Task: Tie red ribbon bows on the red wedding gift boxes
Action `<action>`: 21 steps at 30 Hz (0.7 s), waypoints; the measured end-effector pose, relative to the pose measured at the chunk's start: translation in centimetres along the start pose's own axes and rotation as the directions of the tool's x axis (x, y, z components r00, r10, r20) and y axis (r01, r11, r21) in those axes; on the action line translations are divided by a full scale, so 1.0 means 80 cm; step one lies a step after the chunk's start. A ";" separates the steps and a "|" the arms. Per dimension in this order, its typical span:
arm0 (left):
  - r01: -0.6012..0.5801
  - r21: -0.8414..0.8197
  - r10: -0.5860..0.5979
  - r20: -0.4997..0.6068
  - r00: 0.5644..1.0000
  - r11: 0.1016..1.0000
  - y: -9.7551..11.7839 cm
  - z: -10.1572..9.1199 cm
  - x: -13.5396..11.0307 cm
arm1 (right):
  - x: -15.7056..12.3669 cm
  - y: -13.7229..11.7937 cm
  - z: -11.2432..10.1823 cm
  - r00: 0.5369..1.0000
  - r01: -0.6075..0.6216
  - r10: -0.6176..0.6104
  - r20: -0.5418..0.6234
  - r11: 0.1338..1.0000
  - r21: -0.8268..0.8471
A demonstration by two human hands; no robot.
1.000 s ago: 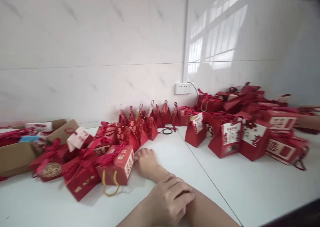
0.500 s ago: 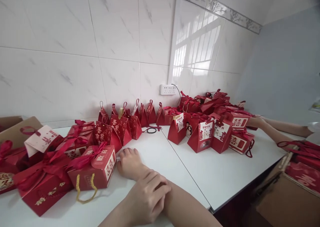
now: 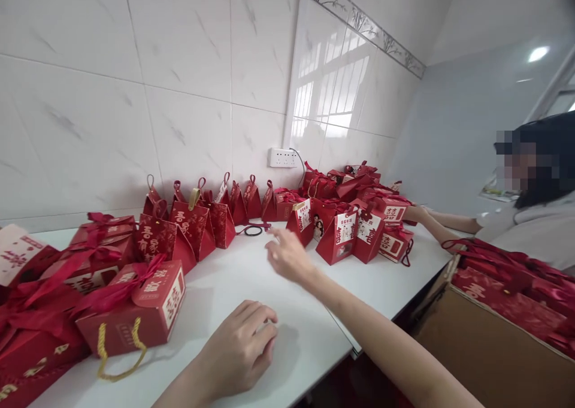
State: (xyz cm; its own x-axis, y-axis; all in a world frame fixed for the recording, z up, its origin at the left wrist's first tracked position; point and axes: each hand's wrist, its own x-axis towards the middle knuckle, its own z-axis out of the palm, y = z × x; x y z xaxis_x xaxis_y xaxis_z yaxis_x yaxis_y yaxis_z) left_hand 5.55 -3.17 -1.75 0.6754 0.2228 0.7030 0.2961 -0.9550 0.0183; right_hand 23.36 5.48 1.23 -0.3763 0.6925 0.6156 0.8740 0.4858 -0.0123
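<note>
A pale marbled wall (image 3: 188,66) rises behind the white tabletop (image 3: 215,276). At the right, a co-worker (image 3: 534,231) in a light top stretches both forearms toward the far end of the tabletop, one hand beside the red boxes there. Nearer, a cardboard box (image 3: 489,360), filled with red boxes and ribbon, is just beyond the tabletop's right edge. A heap of red boxes (image 3: 345,183) lies toward the right against the wall. Left of centre, tent-shaped boxes (image 3: 193,228) stand upright with loops on top; near the left edge, a gift box (image 3: 150,324) with a bow and gold cord handle sits on the tabletop. The left hand (image 3: 240,348) is low over the tabletop, right of that gift box, its fingers loosely curled and slightly apart. The right hand (image 3: 290,255) is raised, index finger extended, the others bent, near a black ring (image 3: 253,230) lying on the tabletop.
</note>
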 end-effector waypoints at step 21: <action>0.431 -0.230 -0.441 0.012 0.898 0.872 -0.008 0.006 -0.005 | -0.080 0.080 -0.108 0.679 -0.405 0.522 -0.517 0.853 0.330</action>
State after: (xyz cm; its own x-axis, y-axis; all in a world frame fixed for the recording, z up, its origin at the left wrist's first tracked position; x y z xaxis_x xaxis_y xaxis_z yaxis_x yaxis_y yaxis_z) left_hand 5.40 -2.60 -2.39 0.4840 0.6233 0.6142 0.3939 -0.7820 0.4831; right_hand 34.01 -0.45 3.97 0.3597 0.4481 0.8184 0.7962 0.3100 -0.5196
